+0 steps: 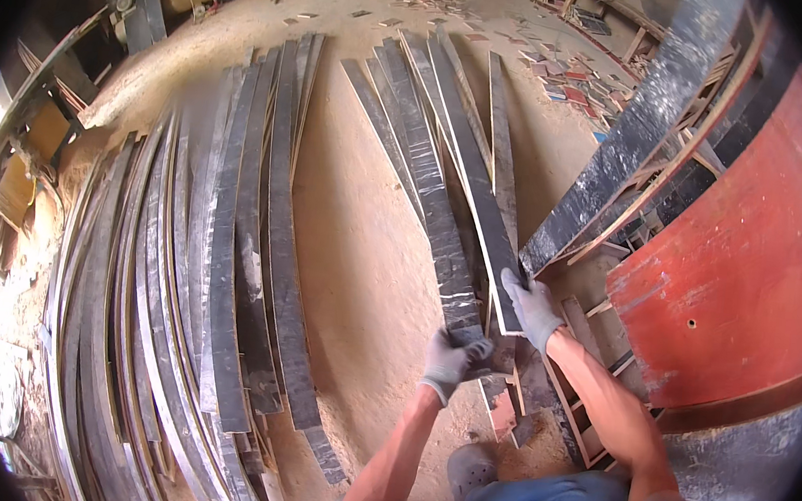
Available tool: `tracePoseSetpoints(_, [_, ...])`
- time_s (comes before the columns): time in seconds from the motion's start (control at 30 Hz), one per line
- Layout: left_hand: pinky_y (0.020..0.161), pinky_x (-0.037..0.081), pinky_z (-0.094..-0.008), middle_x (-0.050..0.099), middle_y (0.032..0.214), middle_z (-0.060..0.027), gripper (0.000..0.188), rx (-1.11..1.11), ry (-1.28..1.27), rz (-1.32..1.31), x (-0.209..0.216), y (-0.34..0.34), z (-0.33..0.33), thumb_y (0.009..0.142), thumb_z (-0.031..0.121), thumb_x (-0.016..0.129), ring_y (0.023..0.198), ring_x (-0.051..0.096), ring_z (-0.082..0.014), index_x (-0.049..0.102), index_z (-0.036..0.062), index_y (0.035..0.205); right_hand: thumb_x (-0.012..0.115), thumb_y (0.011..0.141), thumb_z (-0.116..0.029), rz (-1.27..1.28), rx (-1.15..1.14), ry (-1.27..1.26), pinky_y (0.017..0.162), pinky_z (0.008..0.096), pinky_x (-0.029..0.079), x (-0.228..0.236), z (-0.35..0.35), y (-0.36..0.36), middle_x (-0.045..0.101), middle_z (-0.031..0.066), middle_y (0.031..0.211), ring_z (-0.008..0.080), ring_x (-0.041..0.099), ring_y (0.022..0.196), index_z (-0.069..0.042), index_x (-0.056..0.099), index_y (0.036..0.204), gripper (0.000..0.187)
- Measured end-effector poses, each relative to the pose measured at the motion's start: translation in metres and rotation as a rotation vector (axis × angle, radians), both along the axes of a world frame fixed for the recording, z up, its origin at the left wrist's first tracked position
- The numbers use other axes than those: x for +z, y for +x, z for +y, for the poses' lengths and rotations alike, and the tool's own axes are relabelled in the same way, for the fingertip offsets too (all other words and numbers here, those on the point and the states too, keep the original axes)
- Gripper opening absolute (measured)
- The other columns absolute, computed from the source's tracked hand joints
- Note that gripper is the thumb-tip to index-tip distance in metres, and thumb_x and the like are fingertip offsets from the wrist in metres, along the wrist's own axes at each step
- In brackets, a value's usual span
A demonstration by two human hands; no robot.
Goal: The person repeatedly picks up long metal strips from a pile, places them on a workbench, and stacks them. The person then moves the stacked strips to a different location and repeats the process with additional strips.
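Observation:
My left hand (449, 362), in a grey glove, is closed at the near end of a long dark plywood strip (437, 216) with pale scuff marks. My right hand (533, 312), gloved too, has its fingers over the side of a second black strip (471, 176) with a pale cut edge, close to that strip's near end. Both strips stretch away from me along the floor, nearly parallel. More dark strips (374, 119) lie beside and partly under them. The undersides of the held ends are hidden.
To the left lies a wide pile of long dark strips (224, 254). A large red panel (735, 251) and a tall black board (646, 119) lean at the right. Small board scraps (578, 85) litter the dusty floor (349, 246) farther off. A grey shoe (471, 471) is near my hands.

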State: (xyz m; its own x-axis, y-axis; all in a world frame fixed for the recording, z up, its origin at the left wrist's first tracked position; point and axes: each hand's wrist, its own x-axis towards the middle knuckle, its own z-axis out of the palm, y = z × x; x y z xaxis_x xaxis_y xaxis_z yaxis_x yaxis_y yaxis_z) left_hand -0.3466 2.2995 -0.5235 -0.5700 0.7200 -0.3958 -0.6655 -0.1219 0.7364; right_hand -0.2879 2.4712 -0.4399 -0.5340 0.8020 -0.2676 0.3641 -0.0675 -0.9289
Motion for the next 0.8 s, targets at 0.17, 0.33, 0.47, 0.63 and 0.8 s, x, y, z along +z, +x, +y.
tracePoseSetpoints(0.17, [0.074, 0.072, -0.0418, 0.080, 0.108, -0.0176, 0.016, 0.068, -0.006, -0.035, -0.012, -0.021, -0.083, 0.099, -0.002, 0.070, 0.093, 0.082, -0.0298, 0.070, -0.0017, 0.115, 0.072, 0.103, -0.065, -0.050, 0.033, 0.110, 0.045, 0.0350, 0.035, -0.022, -0.041, 0.004, 0.060, -0.0031, 0.060, 0.0099, 0.051, 0.050, -0.010, 0.071, 0.074, 0.062])
tracePoseSetpoints(0.33, [0.072, 0.069, -0.0371, 0.081, 0.098, -0.0140, 0.013, 0.150, 0.041, 0.021, -0.010, 0.044, -0.128, 0.104, 0.007, 0.072, 0.090, 0.083, -0.0275, 0.072, -0.0023, 0.114, 0.063, 0.103, -0.075, 0.169, 0.044, 0.298, 0.051, 0.0473, 0.046, -0.136, -0.075, 0.014, 0.066, 0.0118, 0.060, 0.0218, 0.062, 0.054, -0.003, 0.071, 0.075, 0.077])
tracePoseSetpoints(0.47, [0.063, 0.061, -0.0307, 0.073, 0.087, -0.0024, 0.014, 0.301, -0.106, 0.134, -0.075, 0.051, -0.167, 0.108, 0.012, 0.071, 0.073, 0.070, -0.0129, 0.070, 0.0026, 0.099, 0.064, 0.109, -0.058, -0.002, 0.076, 0.359, 0.061, 0.0495, 0.052, -0.088, -0.152, -0.018, 0.073, 0.0202, 0.070, 0.0335, 0.073, 0.065, -0.002, 0.074, 0.082, 0.063])
tracePoseSetpoints(0.63, [0.065, 0.048, -0.0266, 0.064, 0.081, 0.0047, 0.030, 0.374, -0.413, 0.393, -0.140, 0.013, -0.209, 0.113, 0.024, 0.070, 0.075, 0.054, -0.0046, 0.067, 0.0023, 0.092, 0.068, 0.106, -0.044, -0.538, 0.551, 0.349, 0.084, 0.0459, 0.061, -0.092, -0.174, -0.033, 0.078, 0.0219, 0.109, 0.0371, 0.076, 0.094, -0.001, 0.069, 0.137, 0.053])
tracePoseSetpoints(0.8, [0.093, 0.057, -0.0436, 0.075, 0.120, -0.0245, 0.034, 0.333, -1.042, 0.762, -0.153, 0.015, -0.232, 0.108, 0.021, 0.070, 0.106, 0.075, -0.0301, 0.069, -0.0014, 0.134, 0.077, 0.096, -0.053, -0.191, 0.483, 1.026, 0.106, 0.0550, 0.053, -0.002, -0.159, -0.004, 0.056, 0.0332, 0.148, 0.0453, 0.064, 0.129, -0.002, 0.049, 0.155, 0.083])
